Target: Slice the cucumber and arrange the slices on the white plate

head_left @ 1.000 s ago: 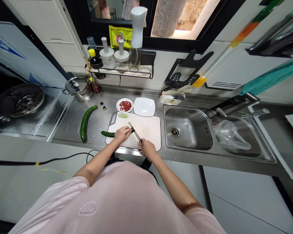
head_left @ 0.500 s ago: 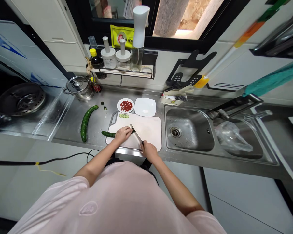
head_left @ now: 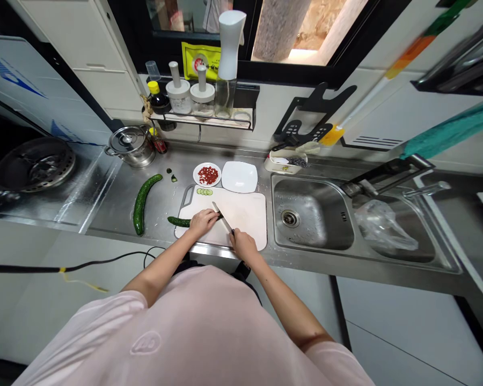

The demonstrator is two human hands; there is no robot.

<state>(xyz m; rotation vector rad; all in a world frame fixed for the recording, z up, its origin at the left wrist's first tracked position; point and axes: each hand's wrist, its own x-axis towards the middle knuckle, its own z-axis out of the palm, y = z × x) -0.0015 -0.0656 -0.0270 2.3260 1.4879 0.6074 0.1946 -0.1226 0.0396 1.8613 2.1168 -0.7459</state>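
Observation:
On the white cutting board (head_left: 247, 214) lies a cut cucumber (head_left: 178, 221), its left part jutting past the board's left edge. My left hand (head_left: 203, 222) is closed over its right part, fingers near the cut end. A kitchen knife (head_left: 224, 217) is gripped by the handle in my right hand (head_left: 243, 244), its blade slanting up and left, right beside my left fingertips. Whether the blade touches the cucumber I cannot tell. Several cucumber slices (head_left: 204, 191) lie in a row at the board's top left. A whole cucumber (head_left: 142, 206) rests on the counter to the left.
Behind the board stand a plate of chopped red pieces (head_left: 207, 175) and a white square dish (head_left: 239, 177). Cucumber ends (head_left: 174, 178) lie left of them. A lidded steel pot (head_left: 132, 146) stands back left. The sink (head_left: 312, 214) is on the right, under a faucet (head_left: 382, 179).
The knife and my right hand have shifted very slightly to the left. My left hand stays in place on the cucumber.

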